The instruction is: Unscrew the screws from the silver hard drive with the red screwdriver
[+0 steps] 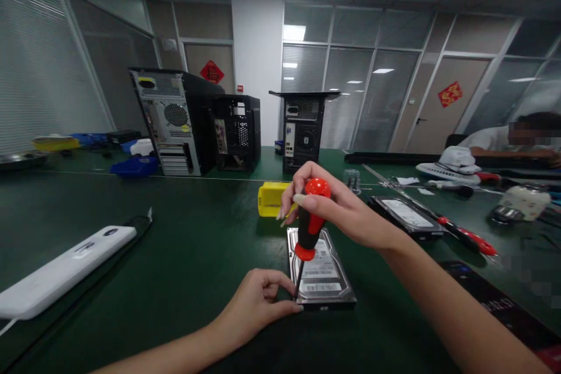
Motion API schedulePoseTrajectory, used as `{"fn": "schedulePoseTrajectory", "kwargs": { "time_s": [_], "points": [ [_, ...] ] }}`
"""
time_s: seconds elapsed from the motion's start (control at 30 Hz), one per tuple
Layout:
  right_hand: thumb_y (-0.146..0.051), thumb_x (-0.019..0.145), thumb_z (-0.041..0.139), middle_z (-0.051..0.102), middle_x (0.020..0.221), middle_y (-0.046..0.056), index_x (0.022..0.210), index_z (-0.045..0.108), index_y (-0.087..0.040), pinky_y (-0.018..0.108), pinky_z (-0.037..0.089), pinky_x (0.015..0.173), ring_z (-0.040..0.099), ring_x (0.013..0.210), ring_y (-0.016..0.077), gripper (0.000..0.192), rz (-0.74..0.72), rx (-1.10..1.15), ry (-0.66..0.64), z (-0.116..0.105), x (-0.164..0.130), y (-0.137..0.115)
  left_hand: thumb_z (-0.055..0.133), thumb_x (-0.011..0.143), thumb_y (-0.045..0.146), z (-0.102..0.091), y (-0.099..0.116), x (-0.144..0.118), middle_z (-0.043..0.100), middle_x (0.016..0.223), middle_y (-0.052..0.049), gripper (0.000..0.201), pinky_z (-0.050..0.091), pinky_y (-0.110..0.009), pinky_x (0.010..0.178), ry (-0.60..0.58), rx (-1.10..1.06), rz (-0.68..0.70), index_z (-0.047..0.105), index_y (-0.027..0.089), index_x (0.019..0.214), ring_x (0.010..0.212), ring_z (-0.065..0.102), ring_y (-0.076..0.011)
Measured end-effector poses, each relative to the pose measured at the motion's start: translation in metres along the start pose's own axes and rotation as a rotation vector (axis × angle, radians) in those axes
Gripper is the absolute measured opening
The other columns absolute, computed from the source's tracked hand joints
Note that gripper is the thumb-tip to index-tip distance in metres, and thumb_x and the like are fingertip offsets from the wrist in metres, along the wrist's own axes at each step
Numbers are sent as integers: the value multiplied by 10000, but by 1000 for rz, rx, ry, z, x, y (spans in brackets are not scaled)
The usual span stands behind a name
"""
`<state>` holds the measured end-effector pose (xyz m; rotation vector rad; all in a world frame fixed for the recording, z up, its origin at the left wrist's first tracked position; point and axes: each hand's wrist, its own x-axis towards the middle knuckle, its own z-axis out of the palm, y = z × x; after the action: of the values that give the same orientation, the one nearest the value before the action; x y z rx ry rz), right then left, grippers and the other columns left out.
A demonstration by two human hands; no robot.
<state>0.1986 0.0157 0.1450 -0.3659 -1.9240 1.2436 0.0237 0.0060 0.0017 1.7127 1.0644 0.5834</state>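
Note:
A silver hard drive (322, 269) lies label-up on the green table in front of me. My right hand (326, 201) grips the red and black handle of a screwdriver (312, 219) from above. The screwdriver stands nearly upright, slightly tilted, its shaft reaching down to the drive's near left corner. At that corner my left hand (265, 301) is closed, thumb and forefinger against the drive's edge on either side of the screwdriver's tip. The fingers partly hide the tip and any screw under it. Just behind the drive sits a yellow bin (269, 200), partly covered by my right hand.
Another hard drive (405, 213) and a red-handled tool (468, 236) lie to the right, near a phone (495, 304) showing a timer. A white power strip (70, 269) is at left. Computer cases (175, 123) stand behind. A person (495, 140) leans at far right.

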Motion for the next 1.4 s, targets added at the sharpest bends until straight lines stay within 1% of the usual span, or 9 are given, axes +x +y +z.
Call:
{"fn": "schedulePoseTrajectory", "kwargs": {
  "time_s": [0.13,0.27,0.43,0.6,0.83,1.0,1.1,1.2,1.4],
  "points": [
    [-273,916,553,554,836,-16,953,505,-203,302,521,771,596,775,114,93,-48,38,-7,3,2,-1,768,660,347,0,2,-1,211,495,104,316,97,-244,503,1,-32,-22,725,105,858,503,176,-81],
    [-364,969,425,540,896,1,1004,501,-210,325,505,798,582,806,128,175,86,38,-113,-1,3,-12,778,662,347,-2,2,-1,205,492,103,313,94,-245,508,-19,-38,13,744,116,870,501,156,-79],
    [-297,958,477,559,984,18,1088,522,-191,259,478,816,574,911,126,174,151,-236,-196,-15,2,-29,786,660,343,-4,1,0,202,489,104,320,96,-243,504,-15,-43,42,747,118,885,496,156,-76],
    [-372,901,565,585,934,-3,993,540,-201,256,469,751,580,843,132,196,141,-575,-137,-19,4,-37,796,650,340,-3,-2,1,209,483,106,335,91,-243,488,-23,-58,22,746,117,895,482,150,-71],
    [-476,965,359,655,933,-14,1144,505,-283,290,409,664,600,772,162,302,216,-1108,-23,-5,-2,-45,787,663,313,-2,-1,1,201,461,106,294,89,-245,482,-44,-88,27,759,112,876,473,144,-67],
    [-427,986,312,659,958,-12,1279,426,-310,280,414,707,610,828,157,335,211,-1143,-63,-5,-11,-54,792,659,322,-3,-2,1,204,469,107,306,90,-243,483,-48,-105,43,756,107,875,477,152,-66],
    [-543,923,410,643,845,-18,1164,518,-278,275,400,641,587,718,153,374,186,-1179,-64,-6,-10,-56,806,641,322,-3,-4,2,194,471,110,325,83,-246,485,-44,-111,67,750,111,882,475,146,-66],
    [-596,903,395,606,714,-23,981,571,-240,281,369,575,540,606,149,405,209,-1192,-69,-6,-9,-56,810,637,325,-4,-7,3,198,466,114,332,79,-250,484,-41,-113,74,740,107,877,470,147,-67],
    [-370,972,360,653,964,26,1099,536,-214,303,420,736,595,853,173,268,152,-1042,-98,-9,-13,-59,816,625,340,-4,-7,3,207,473,115,323,91,-245,493,-23,-71,59,727,107,831,481,154,-67]
  ]
}}
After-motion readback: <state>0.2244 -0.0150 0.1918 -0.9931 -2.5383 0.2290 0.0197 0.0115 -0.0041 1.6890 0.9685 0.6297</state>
